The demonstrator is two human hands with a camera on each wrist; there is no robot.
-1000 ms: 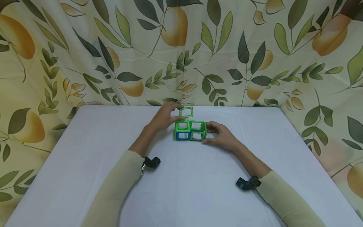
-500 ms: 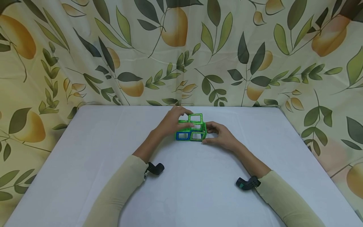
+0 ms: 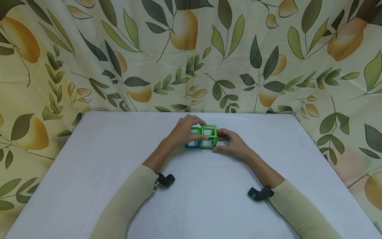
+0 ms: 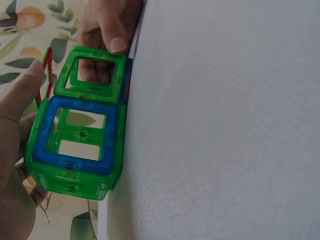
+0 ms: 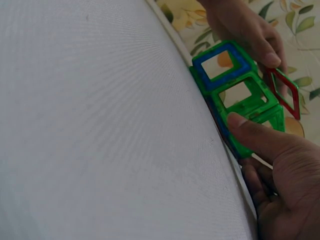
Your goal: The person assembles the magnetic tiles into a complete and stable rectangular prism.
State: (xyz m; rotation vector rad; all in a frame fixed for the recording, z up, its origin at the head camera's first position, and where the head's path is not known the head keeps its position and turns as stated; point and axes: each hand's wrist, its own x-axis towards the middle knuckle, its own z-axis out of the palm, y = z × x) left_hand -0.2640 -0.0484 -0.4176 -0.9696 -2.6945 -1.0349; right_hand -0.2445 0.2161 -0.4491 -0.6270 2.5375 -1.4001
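Two joined box shapes of see-through magnetic tiles form a block (image 4: 72, 187) on the white tabletop, mostly green, with a blue square tile (image 4: 111, 132) at the front. From the left, my left hand (image 3: 182, 132) pinches one loose square tile (image 5: 284, 92), green with a red edge, between thumb and fingers. It stands tilted at the top of the block's right half, close over it. My right hand (image 3: 234, 142) grips the block's right end, thumb on the front tile and fingers behind, as the right wrist view shows. In the head view, the left hand covers part of the block's left half.
A white cloth (image 3: 191, 199) covers the table. Behind its far edge hangs a curtain (image 3: 185, 79) printed with fruit and leaves. Each wrist carries a small black camera, the left one (image 3: 166, 180) and the right one (image 3: 260, 193).
My left hand has moved right and down toward me, bringing the pinched tile from behind the block's left half to the top of its right half. The right hand has stayed put.
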